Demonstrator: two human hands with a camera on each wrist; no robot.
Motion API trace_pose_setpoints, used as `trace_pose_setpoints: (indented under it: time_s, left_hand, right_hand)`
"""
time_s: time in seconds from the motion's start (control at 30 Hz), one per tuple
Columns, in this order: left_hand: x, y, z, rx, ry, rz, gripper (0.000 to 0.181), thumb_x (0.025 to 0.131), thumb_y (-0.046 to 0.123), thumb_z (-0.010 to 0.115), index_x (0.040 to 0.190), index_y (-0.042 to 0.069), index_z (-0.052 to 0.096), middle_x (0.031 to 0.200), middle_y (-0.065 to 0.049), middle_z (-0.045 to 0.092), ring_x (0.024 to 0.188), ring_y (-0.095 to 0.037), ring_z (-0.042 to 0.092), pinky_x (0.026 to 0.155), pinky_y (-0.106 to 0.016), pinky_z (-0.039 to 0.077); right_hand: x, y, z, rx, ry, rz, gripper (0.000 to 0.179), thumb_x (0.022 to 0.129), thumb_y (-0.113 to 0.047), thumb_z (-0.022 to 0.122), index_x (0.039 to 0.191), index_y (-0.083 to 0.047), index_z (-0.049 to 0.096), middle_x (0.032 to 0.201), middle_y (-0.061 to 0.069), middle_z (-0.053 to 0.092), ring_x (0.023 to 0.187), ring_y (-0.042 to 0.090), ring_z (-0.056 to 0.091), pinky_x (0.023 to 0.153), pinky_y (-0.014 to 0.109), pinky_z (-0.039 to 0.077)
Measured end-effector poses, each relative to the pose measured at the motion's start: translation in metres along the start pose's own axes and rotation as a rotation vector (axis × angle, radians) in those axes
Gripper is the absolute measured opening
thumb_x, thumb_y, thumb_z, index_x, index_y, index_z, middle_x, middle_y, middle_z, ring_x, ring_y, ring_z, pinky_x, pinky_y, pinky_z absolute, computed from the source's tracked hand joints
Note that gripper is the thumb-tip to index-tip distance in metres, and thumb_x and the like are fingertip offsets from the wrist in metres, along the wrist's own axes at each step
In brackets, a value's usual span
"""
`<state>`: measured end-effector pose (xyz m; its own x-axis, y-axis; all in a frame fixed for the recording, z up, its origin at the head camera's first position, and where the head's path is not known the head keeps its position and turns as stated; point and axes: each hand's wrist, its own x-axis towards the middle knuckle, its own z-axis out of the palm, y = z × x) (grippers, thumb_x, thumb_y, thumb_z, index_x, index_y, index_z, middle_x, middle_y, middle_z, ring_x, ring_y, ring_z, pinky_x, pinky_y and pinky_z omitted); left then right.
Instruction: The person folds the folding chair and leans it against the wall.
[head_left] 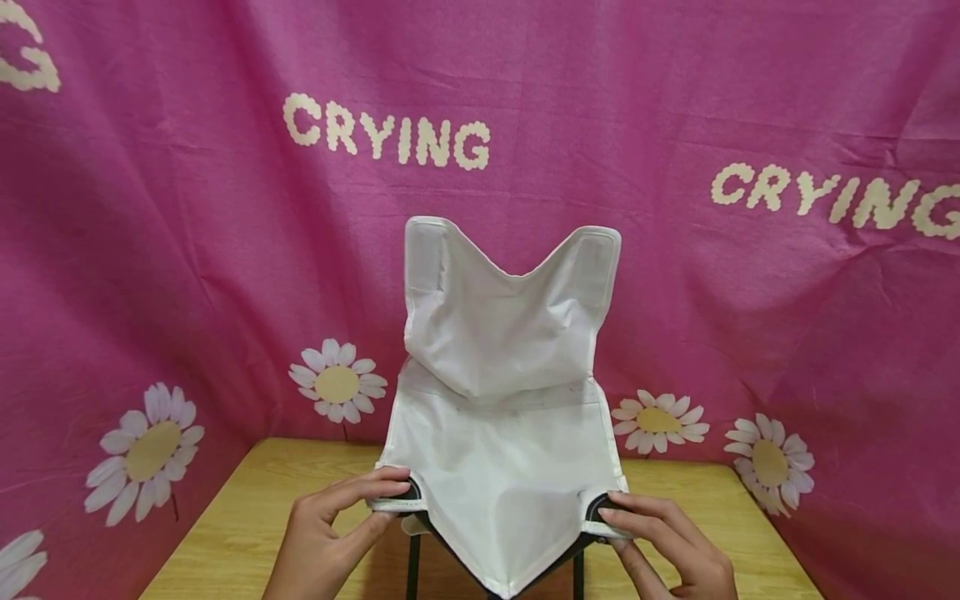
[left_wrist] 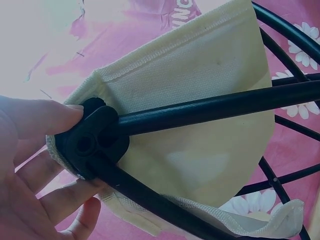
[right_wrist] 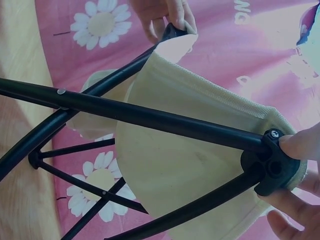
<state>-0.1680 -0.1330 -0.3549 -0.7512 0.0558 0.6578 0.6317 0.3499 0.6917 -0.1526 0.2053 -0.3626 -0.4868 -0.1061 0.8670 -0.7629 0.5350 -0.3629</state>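
A white fabric seat [head_left: 495, 450] with a raised back part stands in the middle of the head view, over a black folding chair frame [left_wrist: 200, 111]. My left hand [head_left: 326, 533] pinches its front left corner, where the cloth meets a black plastic joint [left_wrist: 95, 140]. In the left wrist view, the thumb lies on that joint and the fingers are behind the cloth edge. My right hand [head_left: 671, 546] pinches the front right corner in the same manner, thumb against another black joint [right_wrist: 272, 162]. Between both hands the seat's front edge dips to a point.
Under the chair is a light wooden table [head_left: 232, 500]. Behind it and at both sides hangs a pink cloth [head_left: 600, 108] with daisies and lettering. Crossed black legs [right_wrist: 82, 200] spread beneath the seat.
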Motion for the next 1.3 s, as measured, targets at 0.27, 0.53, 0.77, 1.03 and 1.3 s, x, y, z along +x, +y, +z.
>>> trace_pose_setpoints:
  time_s: [0.27,0.53,0.77,1.03,1.3]
  left_hand:
    - [0.0008,0.0025,0.0008,-0.001,-0.003,-0.044,0.031,0.079,0.005,0.077,0.104,0.024,0.075,0.109,0.008,0.070,0.103,-0.013,0.066,0.085,-0.019,0.051]
    - [0.0023,-0.0001,0.0024,0.003,0.022,0.055,0.031,0.078,0.002,0.077,0.104,0.019,0.075,0.108,0.002,0.071,0.104,-0.014,0.066,0.088,-0.015,0.048]
    - [0.0027,-0.0003,0.0038,-0.010,0.026,0.084,0.031,0.078,0.001,0.077,0.104,0.016,0.075,0.108,-0.001,0.071,0.105,-0.014,0.065,0.090,-0.014,0.047]
    - [0.0037,0.0017,0.0039,0.009,0.034,0.078,0.032,0.077,0.001,0.078,0.103,0.018,0.075,0.108,0.002,0.071,0.104,-0.013,0.066,0.089,-0.014,0.047]
    - [0.0050,0.0044,0.0051,0.021,0.027,0.067,0.030,0.079,0.004,0.078,0.103,0.021,0.075,0.109,0.004,0.071,0.104,-0.012,0.065,0.090,-0.015,0.046]
  right_hand:
    - [-0.0003,0.0026,0.0009,0.030,0.019,-0.034,0.042,0.067,0.013,0.078,0.104,-0.007,0.074,0.109,0.011,0.067,0.094,0.010,0.065,0.076,0.012,0.051]
    - [0.0003,0.0058,0.0018,0.052,0.021,-0.067,0.039,0.069,0.011,0.078,0.104,-0.004,0.073,0.109,0.013,0.066,0.095,0.011,0.065,0.077,0.012,0.051]
    - [0.0014,0.0013,0.0017,0.018,0.013,-0.043,0.047,0.065,0.015,0.078,0.105,-0.008,0.074,0.109,0.010,0.067,0.095,0.009,0.065,0.076,0.011,0.051]
    - [0.0026,0.0011,0.0034,0.015,0.027,-0.060,0.042,0.067,0.012,0.079,0.103,-0.008,0.074,0.108,0.009,0.067,0.095,0.009,0.064,0.074,0.011,0.051]
    - [0.0042,-0.0009,0.0035,0.029,0.035,-0.057,0.042,0.067,0.013,0.078,0.103,-0.007,0.074,0.108,0.011,0.067,0.095,0.009,0.065,0.075,0.011,0.051]
